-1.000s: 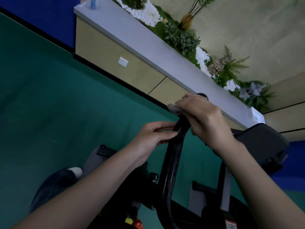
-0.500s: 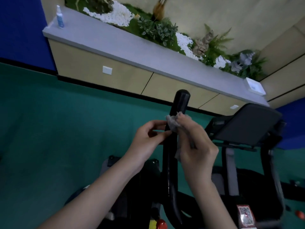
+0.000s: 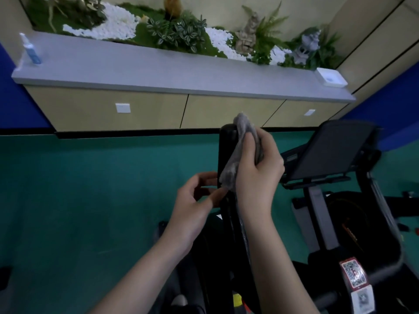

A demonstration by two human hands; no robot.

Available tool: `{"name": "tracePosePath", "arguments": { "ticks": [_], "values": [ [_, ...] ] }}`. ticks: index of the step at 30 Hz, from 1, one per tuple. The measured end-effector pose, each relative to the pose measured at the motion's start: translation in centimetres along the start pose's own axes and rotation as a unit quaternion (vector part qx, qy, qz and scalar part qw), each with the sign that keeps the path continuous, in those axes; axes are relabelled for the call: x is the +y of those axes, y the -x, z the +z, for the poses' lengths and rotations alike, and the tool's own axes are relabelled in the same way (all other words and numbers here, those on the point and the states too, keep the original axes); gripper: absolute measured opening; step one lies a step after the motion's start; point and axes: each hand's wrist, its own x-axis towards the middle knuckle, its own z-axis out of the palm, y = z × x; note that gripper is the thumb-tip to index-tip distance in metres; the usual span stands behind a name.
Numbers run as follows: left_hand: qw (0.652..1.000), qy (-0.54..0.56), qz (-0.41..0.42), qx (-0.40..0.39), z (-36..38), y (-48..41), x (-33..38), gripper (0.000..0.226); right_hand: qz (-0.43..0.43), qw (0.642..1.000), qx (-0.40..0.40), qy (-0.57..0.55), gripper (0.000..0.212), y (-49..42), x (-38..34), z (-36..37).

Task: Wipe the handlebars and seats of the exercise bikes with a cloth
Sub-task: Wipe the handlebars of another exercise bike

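Note:
A black upright handlebar (image 3: 226,146) of the exercise bike rises in the middle of the view. My right hand (image 3: 258,173) grips a grey cloth (image 3: 240,143) and holds it against the handlebar's right side, just below its rounded top. My left hand (image 3: 197,200) is lower on the left of the bar, its thumb and fingers curled around the bar and touching the cloth's lower corner. The bike's dark console screen (image 3: 335,150) stands to the right. No seat is in view.
A long cabinet with a grey countertop (image 3: 158,71) runs along the far wall, with a planter of greenery and white pebbles (image 3: 176,32) behind it. A blue spray bottle (image 3: 31,51) stands at its left end, a white box (image 3: 331,78) at its right. Green floor (image 3: 79,200) lies to the left.
The view has levelled out and turned. My right hand has slid the cloth from the handlebar's top end down its side and back up near the top. My left hand stays on the bar.

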Motion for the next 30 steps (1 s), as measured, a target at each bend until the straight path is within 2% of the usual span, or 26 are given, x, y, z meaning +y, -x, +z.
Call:
{"name": "tracePosePath", "arguments": {
  "ticks": [7, 10, 12, 14, 21, 30],
  "values": [
    [1.0, -0.022, 0.007, -0.012, -0.4, -0.2, -0.3, 0.02, 0.046, 0.999, 0.012, -0.006, 0.016, -2.0, -0.3, 1.3],
    [0.999, -0.03, 0.026, -0.023, -0.4, -0.1, -0.1, 0.022, 0.123, 0.989, -0.065, -0.04, 0.021, -3.7, 0.2, 1.3],
    [0.999, -0.025, 0.037, -0.025, -0.4, 0.0, 0.0, 0.02, 0.18, 0.971, -0.126, -0.091, 0.025, -4.2, 0.6, 1.1],
    [0.999, -0.021, 0.039, -0.025, -0.4, 0.1, 0.0, 0.024, 0.212, 0.956, -0.155, -0.134, 0.03, -3.9, 0.7, 0.7],
    [0.999, -0.019, 0.041, -0.011, -0.2, 0.0, 0.1, 0.024, 0.249, 0.92, -0.206, -0.223, 0.026, -1.9, 2.0, -0.5],
    [0.998, -0.042, 0.05, -0.025, -0.4, 0.1, 0.4, 0.021, 0.253, 0.933, -0.197, -0.164, 0.024, -2.5, 1.0, -0.4]
  ]
}}
